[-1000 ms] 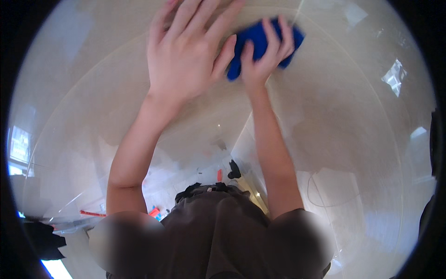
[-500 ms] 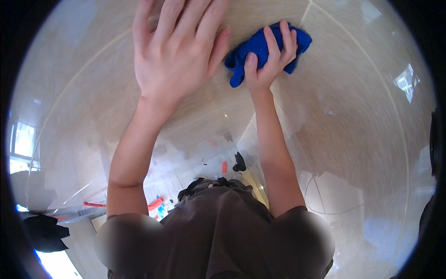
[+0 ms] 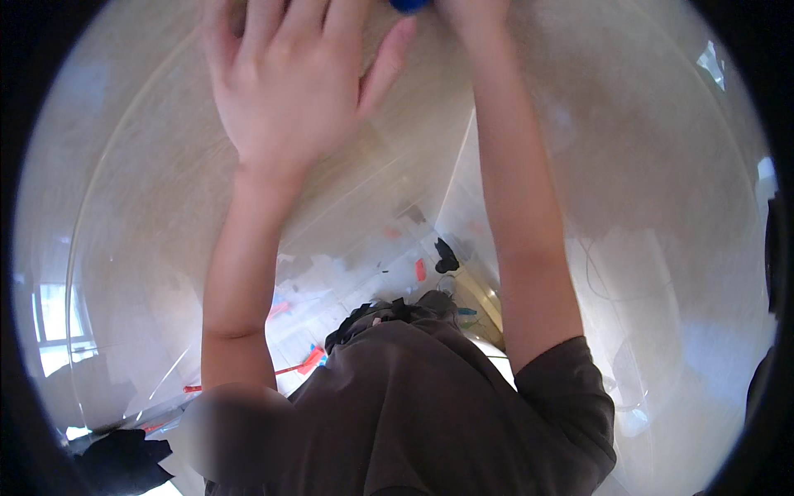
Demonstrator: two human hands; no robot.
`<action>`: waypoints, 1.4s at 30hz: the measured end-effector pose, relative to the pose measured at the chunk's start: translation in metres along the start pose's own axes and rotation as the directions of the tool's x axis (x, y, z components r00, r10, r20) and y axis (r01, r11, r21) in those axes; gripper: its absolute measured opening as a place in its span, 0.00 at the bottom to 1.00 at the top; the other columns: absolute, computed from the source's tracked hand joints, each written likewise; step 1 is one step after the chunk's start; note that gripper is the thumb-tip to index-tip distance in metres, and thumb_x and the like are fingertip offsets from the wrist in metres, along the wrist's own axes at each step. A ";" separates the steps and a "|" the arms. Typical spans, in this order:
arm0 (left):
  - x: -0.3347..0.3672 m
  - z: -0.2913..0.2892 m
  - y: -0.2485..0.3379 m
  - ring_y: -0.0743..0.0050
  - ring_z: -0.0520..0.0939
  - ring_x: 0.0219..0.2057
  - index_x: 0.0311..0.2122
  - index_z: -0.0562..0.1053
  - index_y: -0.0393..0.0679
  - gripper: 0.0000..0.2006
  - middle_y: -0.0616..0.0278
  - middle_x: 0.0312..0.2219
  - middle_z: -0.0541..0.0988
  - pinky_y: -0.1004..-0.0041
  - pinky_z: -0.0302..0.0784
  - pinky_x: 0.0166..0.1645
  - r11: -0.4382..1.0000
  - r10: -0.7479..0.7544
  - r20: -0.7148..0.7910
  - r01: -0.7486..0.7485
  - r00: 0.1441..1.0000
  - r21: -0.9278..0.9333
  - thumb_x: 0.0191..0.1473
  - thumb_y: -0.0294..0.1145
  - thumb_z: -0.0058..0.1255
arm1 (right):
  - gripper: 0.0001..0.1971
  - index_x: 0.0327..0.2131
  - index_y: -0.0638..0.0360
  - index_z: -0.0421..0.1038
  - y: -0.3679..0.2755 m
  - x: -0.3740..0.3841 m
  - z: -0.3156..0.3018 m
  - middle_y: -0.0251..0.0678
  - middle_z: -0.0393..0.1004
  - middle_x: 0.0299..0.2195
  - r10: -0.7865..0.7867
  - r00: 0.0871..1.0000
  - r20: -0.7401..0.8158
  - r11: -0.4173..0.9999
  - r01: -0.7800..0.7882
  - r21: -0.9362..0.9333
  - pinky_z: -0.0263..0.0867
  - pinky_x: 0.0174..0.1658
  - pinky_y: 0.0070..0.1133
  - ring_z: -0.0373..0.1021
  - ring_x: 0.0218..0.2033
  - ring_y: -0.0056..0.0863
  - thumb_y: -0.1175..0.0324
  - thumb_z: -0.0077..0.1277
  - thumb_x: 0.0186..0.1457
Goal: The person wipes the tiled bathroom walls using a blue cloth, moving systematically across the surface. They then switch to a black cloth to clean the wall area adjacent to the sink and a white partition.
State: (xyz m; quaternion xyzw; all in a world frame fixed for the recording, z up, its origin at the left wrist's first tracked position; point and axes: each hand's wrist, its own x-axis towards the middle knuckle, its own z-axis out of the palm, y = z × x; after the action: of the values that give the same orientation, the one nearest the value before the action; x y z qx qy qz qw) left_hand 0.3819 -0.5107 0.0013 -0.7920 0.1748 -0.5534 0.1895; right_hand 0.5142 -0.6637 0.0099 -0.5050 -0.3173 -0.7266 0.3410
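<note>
My left hand [image 3: 289, 91] is spread against the glossy beige tiled wall [image 3: 372, 165], thumb held apart; its fingertips run past the upper edge. To its right, my right hand [image 3: 473, 18] is reached up to the top of the view, where most of its fingers are cut off. A small piece of the blue cloth [image 3: 407, 4] shows beside that hand, between it and my left thumb. The rest of the cloth is out of view.
Two tiled walls meet at a corner line running down between my arms. On the floor below lie a black item [image 3: 447, 255], a small red piece [image 3: 420, 269] and a red-handled tool [image 3: 311, 361]. Another black object [image 3: 124, 460] sits at the lower left.
My right hand has moved up with the blue cloth, mostly out of view. My left hand appears slightly further left and higher, still spread.
</note>
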 end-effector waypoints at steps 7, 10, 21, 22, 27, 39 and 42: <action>-0.064 0.027 0.062 0.73 0.63 0.64 0.57 0.70 0.50 0.25 0.72 0.64 0.63 0.62 0.54 0.65 0.977 0.079 0.224 -0.031 0.971 -0.213 0.54 0.44 0.47 | 0.25 0.59 0.55 0.63 -0.045 -0.162 -0.061 0.45 0.58 0.63 0.417 0.898 0.141 0.903 -0.392 -0.176 0.40 0.66 0.40 0.49 0.66 0.48 0.55 0.41 0.62; -0.086 0.044 0.069 0.78 0.67 0.62 0.56 0.72 0.54 0.24 0.75 0.61 0.68 0.63 0.55 0.64 0.936 0.169 0.213 -0.089 0.962 -0.340 0.53 0.41 0.48 | 0.26 0.60 0.53 0.63 -0.076 -0.241 -0.082 0.44 0.52 0.66 0.660 0.740 0.130 0.749 -0.632 -0.200 0.39 0.66 0.43 0.47 0.66 0.50 0.60 0.46 0.59; -0.092 0.053 0.057 0.79 0.75 0.54 0.54 0.74 0.58 0.21 0.79 0.53 0.76 0.69 0.60 0.60 0.858 0.189 0.080 -0.125 0.979 -0.498 0.53 0.33 0.48 | 0.23 0.59 0.65 0.60 -0.120 -0.340 -0.053 0.53 0.63 0.57 0.782 -0.345 -0.519 -0.380 -0.924 0.042 0.49 0.63 0.36 0.58 0.59 0.50 0.64 0.43 0.63; -0.092 0.052 0.057 0.79 0.76 0.54 0.54 0.74 0.58 0.21 0.79 0.53 0.76 0.70 0.61 0.60 0.855 0.193 0.079 -0.128 0.978 -0.503 0.53 0.33 0.48 | 0.23 0.57 0.67 0.60 -0.117 -0.320 -0.044 0.54 0.63 0.56 0.817 -0.274 -0.507 -0.256 -0.961 0.106 0.49 0.63 0.35 0.57 0.59 0.49 0.67 0.45 0.61; -0.103 0.057 0.049 0.74 0.76 0.53 0.53 0.75 0.55 0.21 0.76 0.52 0.78 0.72 0.65 0.53 0.834 0.121 -0.002 -0.103 0.993 -0.541 0.52 0.31 0.48 | 0.22 0.52 0.61 0.62 -0.110 -0.183 -0.014 0.50 0.57 0.59 0.777 0.582 -0.241 0.613 -0.786 0.079 0.46 0.65 0.37 0.52 0.61 0.51 0.80 0.49 0.50; -0.098 0.058 0.056 0.74 0.77 0.45 0.46 0.80 0.52 0.23 0.76 0.46 0.82 0.76 0.65 0.44 0.837 0.130 -0.081 -0.153 0.988 -0.526 0.43 0.23 0.47 | 0.20 0.54 0.68 0.61 -0.116 -0.356 -0.065 0.48 0.61 0.53 0.715 -0.382 -0.586 -0.426 -0.902 0.068 0.45 0.64 0.29 0.54 0.59 0.41 0.65 0.41 0.63; -0.104 0.056 0.051 0.74 0.77 0.44 0.45 0.80 0.52 0.23 0.76 0.45 0.82 0.76 0.66 0.45 0.840 0.125 -0.086 -0.151 0.989 -0.521 0.42 0.23 0.47 | 0.21 0.55 0.68 0.60 -0.118 -0.329 -0.051 0.48 0.60 0.53 0.796 -0.289 -0.532 -0.320 -0.947 0.036 0.45 0.64 0.29 0.54 0.59 0.42 0.65 0.41 0.63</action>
State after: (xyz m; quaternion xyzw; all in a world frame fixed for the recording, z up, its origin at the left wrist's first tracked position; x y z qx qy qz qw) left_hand 0.3973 -0.4980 -0.1255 -0.7854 0.3805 -0.4883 0.0007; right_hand 0.4765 -0.5803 -0.3308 -0.4752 0.4351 -0.2938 0.7061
